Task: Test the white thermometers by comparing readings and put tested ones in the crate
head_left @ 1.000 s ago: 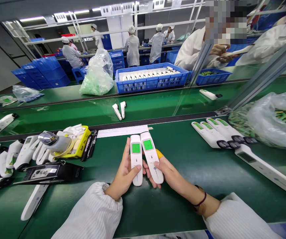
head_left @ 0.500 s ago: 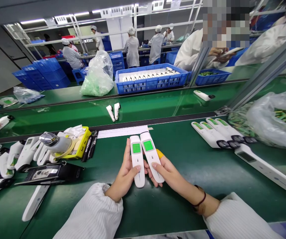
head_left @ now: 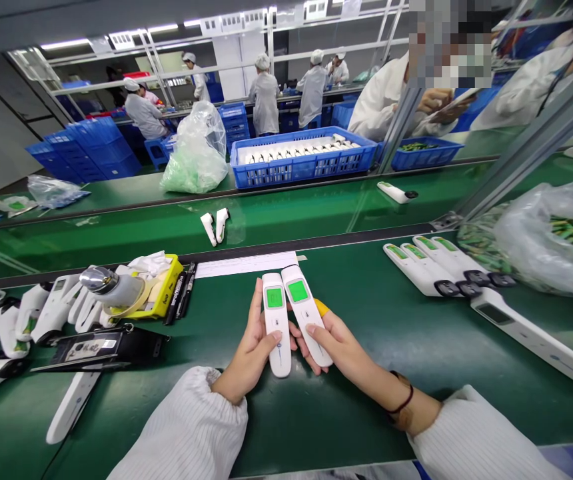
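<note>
- Left hand (head_left: 249, 350) and right hand (head_left: 339, 347) each grip a white thermometer (head_left: 276, 323), (head_left: 306, 313), screens lit green, above the surface's (head_left: 366, 400) near edge.
- Four checked-looking units (head_left: 436, 267) lie at the right; many (head_left: 26, 313) wait left.

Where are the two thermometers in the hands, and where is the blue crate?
left thermometer (head_left: 276, 320): head view, middle of its white body.
right thermometer (head_left: 307, 319): head view, middle of its white body.
blue crate (head_left: 301, 170): head view, front wall.

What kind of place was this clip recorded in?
Most likely an electronics assembly line: green conveyor belt carrying parts, blue crate of white units, workers in white coats, and each hand holding a lit handheld thermometer.
</note>
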Action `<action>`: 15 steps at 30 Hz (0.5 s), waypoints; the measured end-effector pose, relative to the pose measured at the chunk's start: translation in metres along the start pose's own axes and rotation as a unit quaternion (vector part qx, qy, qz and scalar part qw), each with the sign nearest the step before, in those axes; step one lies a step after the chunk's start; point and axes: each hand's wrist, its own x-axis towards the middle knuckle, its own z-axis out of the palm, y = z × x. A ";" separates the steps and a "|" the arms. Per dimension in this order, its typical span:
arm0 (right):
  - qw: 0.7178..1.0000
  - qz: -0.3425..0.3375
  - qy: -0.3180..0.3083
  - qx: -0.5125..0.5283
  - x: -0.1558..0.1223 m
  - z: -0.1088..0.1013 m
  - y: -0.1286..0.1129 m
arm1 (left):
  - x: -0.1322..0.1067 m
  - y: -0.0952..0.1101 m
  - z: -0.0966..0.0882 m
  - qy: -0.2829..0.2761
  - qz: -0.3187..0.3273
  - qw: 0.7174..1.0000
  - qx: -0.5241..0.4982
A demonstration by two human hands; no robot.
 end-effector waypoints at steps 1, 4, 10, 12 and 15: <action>1.000 -0.001 -0.001 -0.001 0.000 0.000 0.000 | 0.000 0.000 0.000 0.004 0.002 1.000 -0.001; 1.000 0.001 0.000 -0.005 0.001 -0.001 -0.001 | 0.001 0.000 0.000 0.006 0.000 1.000 0.000; 1.000 0.012 0.015 0.009 0.001 0.000 -0.001 | 0.000 0.001 0.000 0.013 -0.005 1.000 0.003; 1.000 0.017 0.020 0.010 0.000 0.001 -0.001 | 0.001 0.000 -0.001 0.008 -0.006 1.000 0.004; 1.000 0.016 0.016 0.021 0.001 0.000 -0.001 | 0.001 -0.002 -0.002 0.007 -0.002 1.000 -0.002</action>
